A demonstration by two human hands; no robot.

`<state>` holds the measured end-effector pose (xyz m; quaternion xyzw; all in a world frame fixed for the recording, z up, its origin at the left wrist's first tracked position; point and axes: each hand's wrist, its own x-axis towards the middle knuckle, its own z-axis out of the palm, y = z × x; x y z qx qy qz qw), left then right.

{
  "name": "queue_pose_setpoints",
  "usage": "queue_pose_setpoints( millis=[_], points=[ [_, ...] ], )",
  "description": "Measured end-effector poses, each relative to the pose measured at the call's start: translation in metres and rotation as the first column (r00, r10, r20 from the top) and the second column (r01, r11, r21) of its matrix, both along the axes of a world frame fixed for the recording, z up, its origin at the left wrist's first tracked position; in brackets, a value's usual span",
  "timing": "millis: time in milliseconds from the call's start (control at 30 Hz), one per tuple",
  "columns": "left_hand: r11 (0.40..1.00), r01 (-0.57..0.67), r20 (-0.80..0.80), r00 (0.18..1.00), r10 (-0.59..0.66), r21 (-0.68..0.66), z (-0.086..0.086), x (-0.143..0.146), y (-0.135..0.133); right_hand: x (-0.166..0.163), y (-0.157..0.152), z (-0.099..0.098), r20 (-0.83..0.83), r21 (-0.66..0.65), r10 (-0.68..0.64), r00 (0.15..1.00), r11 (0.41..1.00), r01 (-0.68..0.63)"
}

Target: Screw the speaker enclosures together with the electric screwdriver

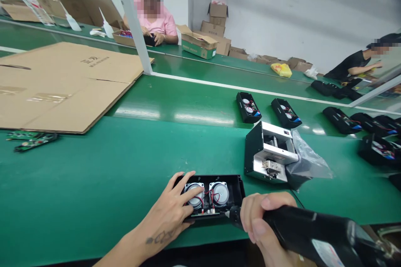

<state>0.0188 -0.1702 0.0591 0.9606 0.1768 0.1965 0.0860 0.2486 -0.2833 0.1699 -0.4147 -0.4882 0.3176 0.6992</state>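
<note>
In front of me lies a black speaker housing, its open side up, with two round speakers, red and black wires and a small circuit board along its near edge. My left hand grips its left end, fingers over the left speaker and thumb low by the near wall. A black electric screwdriver is wrapped in my right hand. Its tip points left into the housing's near right corner, beside the circuit board; whether it touches a screw I cannot tell.
A silver-and-black machine with a plastic bag stands right of the housing. More housings sit beyond it and far right. Flattened cardboard and loose circuit boards lie left. A metal post rises ahead; two people work across the bench.
</note>
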Motion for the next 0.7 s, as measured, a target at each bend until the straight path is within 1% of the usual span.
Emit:
queue_pose_setpoints(
  millis=[167,333,433,533,633,700],
  points=[
    [1.000,-0.012,-0.027,1.000,0.012,-0.017,0.002,0.000,0.000,-0.003,-0.001,0.004,-0.051,-0.085,-0.067,0.996,0.994,0.062],
    [1.000,-0.012,-0.033,0.999,0.012,-0.006,0.007,0.000,0.000,-0.006,-0.002,0.002,-0.056,-0.119,-0.071,0.996,0.991,0.064],
    [1.000,-0.009,-0.044,0.999,0.010,0.002,0.008,0.000,0.000,-0.009,-0.002,-0.003,-0.022,-0.079,-0.076,0.997,0.994,0.074],
    [1.000,-0.011,-0.033,0.999,0.011,0.010,0.007,0.000,0.000,-0.012,0.002,-0.015,0.015,-0.028,-0.120,0.993,0.992,0.120],
    [1.000,-0.009,-0.031,0.999,0.009,0.007,0.005,0.000,-0.001,-0.015,0.008,-0.027,0.064,0.102,-0.177,0.982,0.980,0.170],
    [1.000,-0.008,-0.035,0.999,0.008,-0.002,0.004,0.000,-0.002,-0.016,0.013,-0.030,0.082,0.185,-0.194,0.978,0.967,0.177]
  ],
)
